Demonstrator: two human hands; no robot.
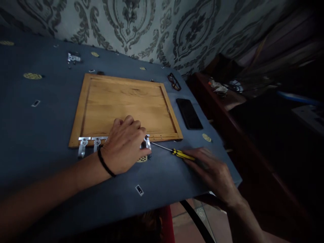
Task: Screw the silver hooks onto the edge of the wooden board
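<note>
Wooden panel (126,104) on table (162,182), rightmost metal hinge (148,143) at panel's edge facing table's near edge. Left hand (125,145) curled over hinge; whether pinching, cannot tell. Right hand (215,172) gripping screwdriver (183,155), tip beside hinge. Steady hinge, align shaft, press before turning.

one head-worn camera looked forward and down across a blue, pineapple-printed tabletop (55,125) from its near side. it was close enough to take in the bare left hand (125,145), the bare right hand (215,172) and, mid-view, a rectangular yellow-brown wooden panel (126,106). the view reached a grey patterned wall (144,25) at the far side and reddish floor tiles (183,224) at near right.
</note>
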